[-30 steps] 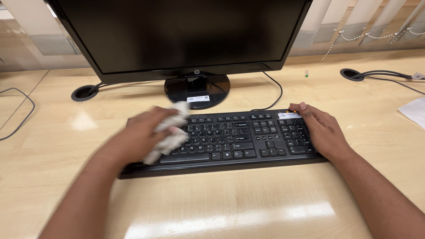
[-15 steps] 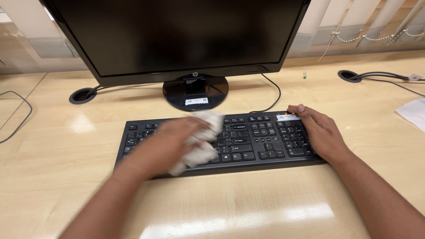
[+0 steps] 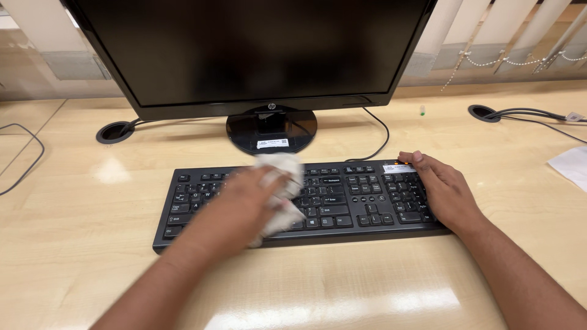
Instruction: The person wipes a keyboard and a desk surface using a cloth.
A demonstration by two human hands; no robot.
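While the left hand point(image 3: 244, 198) is blurred, its fingers are clearly closed around a crumpled white cloth point(image 3: 280, 192), which presses on the middle keys of the black keyboard point(image 3: 342, 201). At the keyboard's right end, the right hand point(image 3: 441, 190) lies flat and open over the number keys, fingers together, gripping nothing. Beyond the keyboard stands a black monitor point(image 3: 257, 49) on a round base point(image 3: 272, 129). Right of the keyboard, a white sheet of paper point(image 3: 572, 165) lies at the edge of the pale wooden surface point(image 3: 92, 244).
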